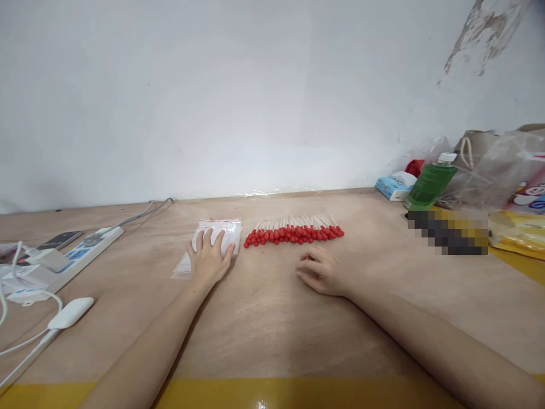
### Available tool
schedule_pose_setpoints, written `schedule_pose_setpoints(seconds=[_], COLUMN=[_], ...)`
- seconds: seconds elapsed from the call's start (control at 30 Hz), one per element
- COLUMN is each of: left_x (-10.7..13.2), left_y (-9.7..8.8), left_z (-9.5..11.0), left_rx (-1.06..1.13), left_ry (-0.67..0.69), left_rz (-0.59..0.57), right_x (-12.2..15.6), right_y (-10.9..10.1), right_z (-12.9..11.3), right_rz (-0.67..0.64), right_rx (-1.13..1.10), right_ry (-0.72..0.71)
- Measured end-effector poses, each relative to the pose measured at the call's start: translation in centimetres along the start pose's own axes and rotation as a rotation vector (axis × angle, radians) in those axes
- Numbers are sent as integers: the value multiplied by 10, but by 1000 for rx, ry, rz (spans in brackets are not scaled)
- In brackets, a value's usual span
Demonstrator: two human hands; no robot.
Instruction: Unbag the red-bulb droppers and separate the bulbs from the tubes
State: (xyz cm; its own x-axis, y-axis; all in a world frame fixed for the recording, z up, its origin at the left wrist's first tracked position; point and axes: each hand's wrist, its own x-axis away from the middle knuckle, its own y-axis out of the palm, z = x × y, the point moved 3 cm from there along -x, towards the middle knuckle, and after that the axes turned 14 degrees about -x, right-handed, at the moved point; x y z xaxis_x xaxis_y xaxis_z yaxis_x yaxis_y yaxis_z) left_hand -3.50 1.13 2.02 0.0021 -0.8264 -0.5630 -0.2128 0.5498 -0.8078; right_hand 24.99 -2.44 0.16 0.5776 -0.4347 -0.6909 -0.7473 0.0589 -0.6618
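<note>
Head view — left grip [207,258] spread wide on plastic bags [232,232], right grip [322,270] half-curled

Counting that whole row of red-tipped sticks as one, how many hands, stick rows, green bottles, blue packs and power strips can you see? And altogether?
Hands: 2 (left hand, right hand)
Row of red-tipped sticks: 1; single sticks overlap too much to count
Green bottle: 1
Blue pack: 1
Power strip: 1
Total: 6
</note>
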Motion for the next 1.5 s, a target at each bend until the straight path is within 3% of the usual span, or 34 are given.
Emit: schedule_pose_setpoints(seconds=[0.07,0.13,0.3,0.43,0.57,0.77,0.97,1.07,1.17,1.27,1.37,1.5], left_x=[2,3,-4,-16,-22,-22,-13,6,25,33,30,29], left_y=[-13,-21,-20,-14,-10,-10,-15,-15,-13,-13,-14,-15], left_z=[11,26,69,93,104,107,90,77,71,70,73,75], left_rx=[89,211,379,347,314,358,670,904,1087,1207,1226,1231], left_ry=[85,183,412,451,468,355,102,182,361,452,489,473], left_rz=[170,228,193,187,160,141,215,109,-167,-346,-380,-440], right_x=[0,1,1,2,2,3,4,2,0,-5,-6,-7], right_y=[4,4,5,6,5,4,4,-1,-7,-4,2,6], right_z=[-1,0,4,4,3,3,5,4,-1,-6,-8,-7], right_rz=[-68,-81,-115,-132,-130,-133,-79,143,303,148,-4,-69], right_rx=[-27,-44,-66,-78,-73,-58,-70,-7,92,148,149,133], right_ry=[-1,20,49,64,64,71,67,88,102,68,50,77])
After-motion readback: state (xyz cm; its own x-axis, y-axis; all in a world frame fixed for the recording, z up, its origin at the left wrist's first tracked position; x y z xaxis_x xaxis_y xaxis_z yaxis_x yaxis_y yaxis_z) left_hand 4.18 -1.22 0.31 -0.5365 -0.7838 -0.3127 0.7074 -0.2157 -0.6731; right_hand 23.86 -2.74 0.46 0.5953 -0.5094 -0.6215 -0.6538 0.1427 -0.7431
